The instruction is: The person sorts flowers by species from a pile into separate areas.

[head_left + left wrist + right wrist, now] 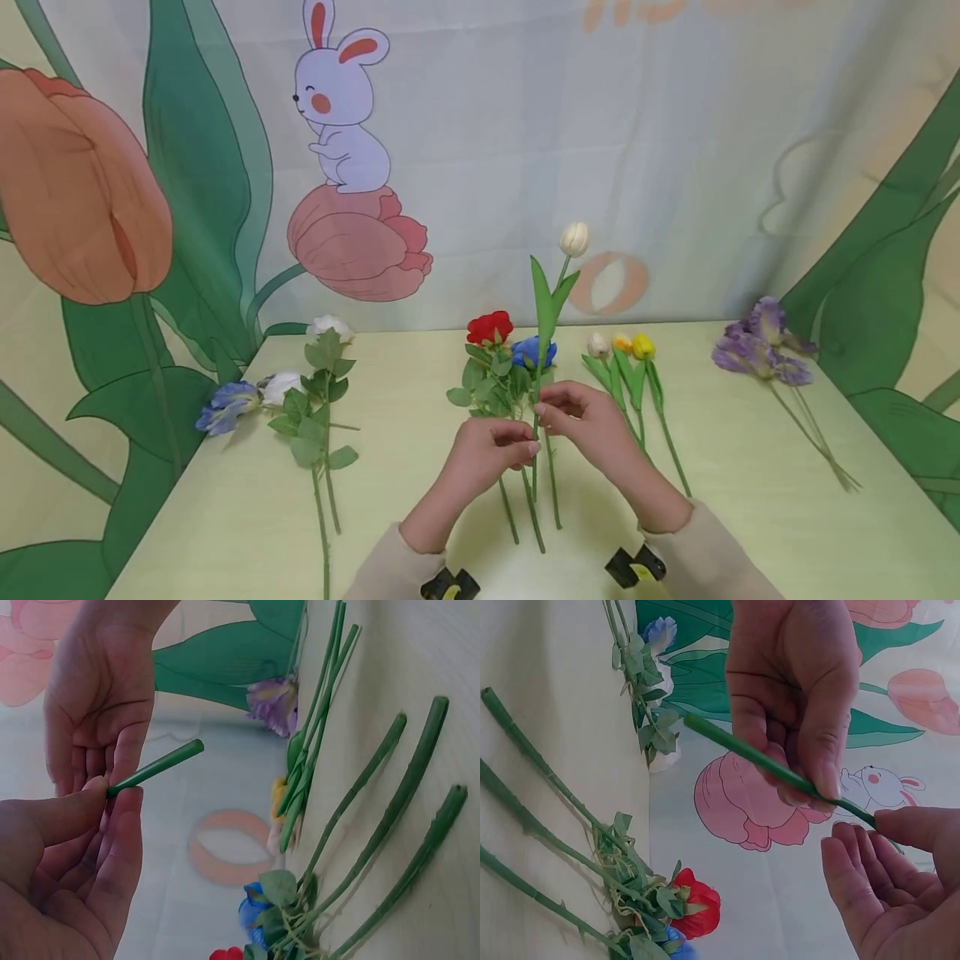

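A white tulip (574,240) with long green leaves stands nearly upright above the table, held by both hands. My left hand (491,450) pinches its green stem (161,766) between thumb and fingers. Slightly higher, my right hand (592,421) pinches the same stem between thumb and fingertips. In the right wrist view the stem's cut end sticks out beyond the left hand. Behind and below the hands lie a red rose (489,327) and a blue rose (534,352), their thorny stems pointing toward me.
Right of the hands lie several tulips, including a yellow tulip (642,347) and a pale pink tulip (597,345). Purple irises (765,346) lie far right. On the left are white roses (282,388) and a blue-violet flower (225,407). A printed curtain (480,167) hangs behind the table.
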The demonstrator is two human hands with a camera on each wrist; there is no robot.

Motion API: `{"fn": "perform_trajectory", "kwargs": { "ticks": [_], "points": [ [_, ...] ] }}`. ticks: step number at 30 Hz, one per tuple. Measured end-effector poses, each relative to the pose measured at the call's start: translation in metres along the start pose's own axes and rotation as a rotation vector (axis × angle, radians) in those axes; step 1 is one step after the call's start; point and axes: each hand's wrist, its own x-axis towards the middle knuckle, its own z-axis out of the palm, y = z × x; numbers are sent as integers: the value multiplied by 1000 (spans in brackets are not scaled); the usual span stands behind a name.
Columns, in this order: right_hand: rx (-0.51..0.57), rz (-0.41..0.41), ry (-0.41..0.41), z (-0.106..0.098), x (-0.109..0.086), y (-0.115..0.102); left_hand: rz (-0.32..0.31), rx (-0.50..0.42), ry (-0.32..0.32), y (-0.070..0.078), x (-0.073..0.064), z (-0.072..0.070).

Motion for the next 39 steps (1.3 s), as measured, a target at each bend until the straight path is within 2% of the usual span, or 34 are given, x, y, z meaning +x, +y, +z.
{"fn": "perform_trajectory", "kwargs": {
  "ticks": [4,7,10,12,15,21,24,27,32,39],
  "points": [
    [35,8,-1,-4,0,4,-4,-20,-18,-1,5,8],
    [37,32,11,-11,0,9,-11,39,-73,-2,4,7],
    [-5,56,25,-23,-3,18,-13,148,-139,-9,0,-3],
    [-68,65,26,-33,-7,27,-20,223,-155,-17,-6,-16],
    [-181,84,19,-51,-15,43,-64,300,-98,-33,-17,-43],
    [-310,173,-21,-82,-35,75,-229,426,101,-67,-42,-107],
    [-347,206,-35,-93,-42,88,-266,476,140,-82,-53,-136],
    [-383,226,-51,-101,-46,98,-302,486,153,-94,-64,-158],
    [-434,239,-67,-110,-48,110,-344,506,199,-109,-77,-179],
    [-513,222,-80,-118,-49,121,-380,505,227,-120,-78,-189]
  ]
}}
